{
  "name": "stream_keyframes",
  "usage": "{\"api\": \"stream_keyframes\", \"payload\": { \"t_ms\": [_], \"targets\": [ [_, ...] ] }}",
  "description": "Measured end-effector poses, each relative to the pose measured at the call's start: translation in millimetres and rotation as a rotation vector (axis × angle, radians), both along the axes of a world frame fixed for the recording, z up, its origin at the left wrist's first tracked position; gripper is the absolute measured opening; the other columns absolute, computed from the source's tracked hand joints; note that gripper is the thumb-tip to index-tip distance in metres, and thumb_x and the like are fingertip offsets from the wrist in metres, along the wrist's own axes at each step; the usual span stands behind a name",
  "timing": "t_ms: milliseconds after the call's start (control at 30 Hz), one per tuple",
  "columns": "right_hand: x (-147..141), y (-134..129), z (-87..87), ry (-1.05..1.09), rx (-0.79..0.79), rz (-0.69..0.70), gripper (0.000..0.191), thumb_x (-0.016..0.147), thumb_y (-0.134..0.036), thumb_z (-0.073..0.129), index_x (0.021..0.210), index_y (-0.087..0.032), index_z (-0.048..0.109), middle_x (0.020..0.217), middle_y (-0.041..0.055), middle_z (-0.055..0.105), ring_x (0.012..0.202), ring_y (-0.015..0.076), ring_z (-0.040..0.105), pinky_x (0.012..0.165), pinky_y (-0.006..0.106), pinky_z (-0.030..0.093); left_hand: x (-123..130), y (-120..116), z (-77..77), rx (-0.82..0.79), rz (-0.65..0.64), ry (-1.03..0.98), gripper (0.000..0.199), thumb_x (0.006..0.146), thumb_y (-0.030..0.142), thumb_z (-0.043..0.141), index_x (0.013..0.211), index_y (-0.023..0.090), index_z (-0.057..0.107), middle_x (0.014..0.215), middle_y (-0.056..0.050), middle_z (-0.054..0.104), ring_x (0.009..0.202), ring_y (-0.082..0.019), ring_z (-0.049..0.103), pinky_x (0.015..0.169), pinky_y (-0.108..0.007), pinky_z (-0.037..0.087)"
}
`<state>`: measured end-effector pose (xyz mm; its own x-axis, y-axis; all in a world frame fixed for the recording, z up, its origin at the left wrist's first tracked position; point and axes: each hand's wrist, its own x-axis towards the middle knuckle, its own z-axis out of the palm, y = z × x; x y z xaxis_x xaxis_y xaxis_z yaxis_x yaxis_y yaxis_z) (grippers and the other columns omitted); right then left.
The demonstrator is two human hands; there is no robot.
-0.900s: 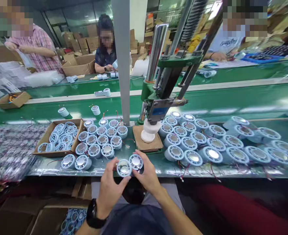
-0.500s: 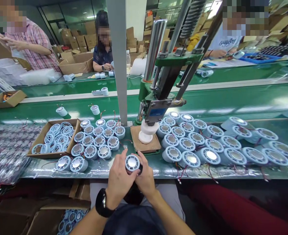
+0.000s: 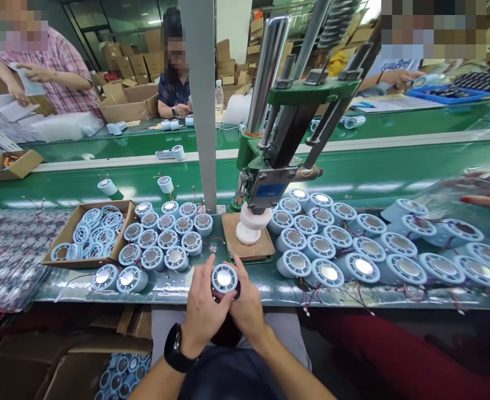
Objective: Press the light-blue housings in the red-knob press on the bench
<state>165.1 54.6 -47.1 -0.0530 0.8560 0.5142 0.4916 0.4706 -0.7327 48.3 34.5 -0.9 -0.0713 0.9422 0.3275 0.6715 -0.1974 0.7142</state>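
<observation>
Between my two hands is a light-blue round housing (image 3: pixel 224 278) with a slotted ring and a shiny silver disc on top. My left hand (image 3: pixel 203 311) curls round its left side, with the thumb at its near edge. My right hand (image 3: pixel 248 305) wraps its right side; the fingers partly hide the lower body. Just beyond stands a press (image 3: pixel 265 183), its white round head (image 3: pixel 255 216) over a white seat (image 3: pixel 247 233) on a brown board. Several similar housings (image 3: pixel 168 239) stand to the left, some with thin red wires. More housings (image 3: pixel 324 244) fill the bench at the right.
A cardboard box (image 3: pixel 122 256) of loose blue rings sits at the left, beside a stack of wired parts (image 3: pixel 15 255). A grey post (image 3: pixel 203 111) rises behind. Another person's hand (image 3: pixel 489 191) with clear plastic reaches in at the right. Co-workers sit or stand across the bench.
Another person's hand with clear plastic has come in at the right. My hands keep the housing in almost the same place. The view has shifted slightly.
</observation>
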Motion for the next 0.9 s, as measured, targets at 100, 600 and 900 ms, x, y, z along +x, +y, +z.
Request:
{"api": "stream_keyframes", "payload": {
  "t_ms": [100, 600, 900],
  "targets": [
    [-1.2, -0.7, 0.3, 0.001, -0.008, 0.008, 0.076, 0.088, -0.032, 0.065, 0.154, -0.015, 0.030, 0.124, 0.0123, 0.065, 0.107, 0.0208, 0.068, 0.090, 0.030, 0.059, 1.4, -0.9, 2.1, -0.027, 0.014, -0.011, 0.075, 0.078, 0.014, 0.066, 0.146, 0.024, 0.035, 0.112, -0.008, 0.054, 0.107, -0.026, 0.057, 0.095, -0.043, 0.051],
    [104.0, 67.1, 251.7, -0.434, 0.519, -0.069, 0.049, 0.089, -0.020, 0.061, 0.138, -0.016, 0.052, 0.135, 0.0093, 0.056, 0.130, 0.0255, 0.052, 0.116, 0.046, 0.042, -6.1, 29.2, 20.1, -0.195, -0.058, -0.197, 0.050, 0.072, 0.024, 0.072, 0.120, 0.018, 0.062, 0.114, -0.008, 0.071, 0.104, -0.026, 0.066, 0.097, -0.041, 0.051],
    [94.5, 197.7, 377.6, 0.064, 0.343, -0.115, 0.076, 0.084, -0.048, 0.013, 0.101, 0.013, 0.053, 0.091, 0.0112, 0.069, 0.069, 0.0071, 0.067, 0.055, 0.013, 0.035, 30.7, 117.9, 48.8, -0.076, -0.188, -0.355, 0.050, 0.068, 0.027, 0.081, 0.116, 0.019, 0.066, 0.108, -0.007, 0.072, 0.096, -0.024, 0.067, 0.090, -0.036, 0.053]
  ]
}}
